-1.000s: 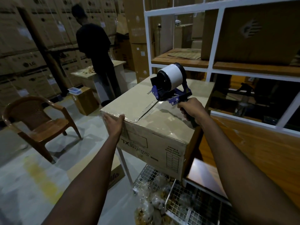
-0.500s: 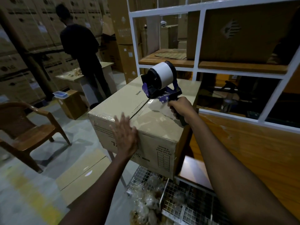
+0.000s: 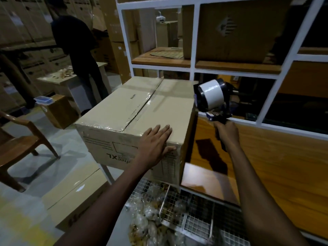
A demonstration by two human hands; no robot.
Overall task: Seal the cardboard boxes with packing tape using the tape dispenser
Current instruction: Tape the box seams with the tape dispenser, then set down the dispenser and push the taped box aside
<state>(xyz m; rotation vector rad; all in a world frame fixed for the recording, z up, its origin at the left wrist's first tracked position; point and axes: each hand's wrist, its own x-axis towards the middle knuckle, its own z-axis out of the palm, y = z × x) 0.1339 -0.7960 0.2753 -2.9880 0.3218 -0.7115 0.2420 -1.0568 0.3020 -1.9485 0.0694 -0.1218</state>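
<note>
A closed cardboard box (image 3: pixel 124 110) stands in front of me, with clear tape running along its top centre seam and over the near edge. My left hand (image 3: pixel 154 141) lies flat with straight fingers on the box's near right top corner, thumb down the front face. My right hand (image 3: pixel 226 134) grips the handle of a blue tape dispenser (image 3: pixel 213 98) with a white tape roll. The dispenser is held in the air just off the box's right side, apart from it.
A white-framed shelf unit (image 3: pixel 193 41) with wooden boards and a large carton rises behind and right. Wire baskets (image 3: pixel 177 215) with bagged items lie below. A person (image 3: pixel 78 50) works at a small table at back left. A brown chair (image 3: pixel 19 144) and flat cardboard (image 3: pixel 71 197) are at left.
The dispenser has come off the box top and moved to its right side. My left hand slid from the box's left front corner to the right top corner.
</note>
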